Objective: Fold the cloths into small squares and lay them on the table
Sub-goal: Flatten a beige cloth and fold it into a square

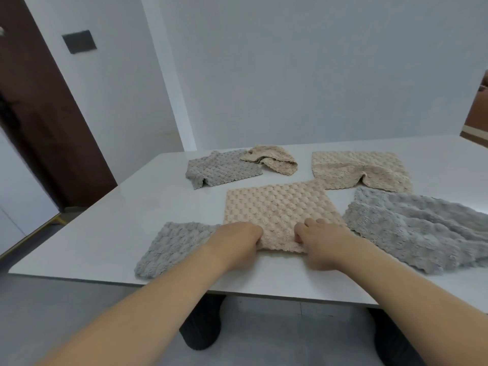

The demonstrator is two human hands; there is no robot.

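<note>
A beige bubble-textured cloth (280, 210) lies flat in the middle of the white table (105, 233). My left hand (237, 240) and my right hand (322, 241) both grip its near edge, fingers curled into the fabric. A grey cloth (171, 247) lies partly under it at the near left. A larger grey cloth (420, 228) lies rumpled on the right. Farther back are a grey cloth (219, 169), a crumpled beige cloth (272, 158) and a beige cloth (356, 169) folded over.
The table's near edge (158, 281) runs just below my wrists, with dark table legs (203, 323) beneath. White walls stand behind, a dark wooden door (39, 114) at the left, and a brown object (478, 112) at the far right edge.
</note>
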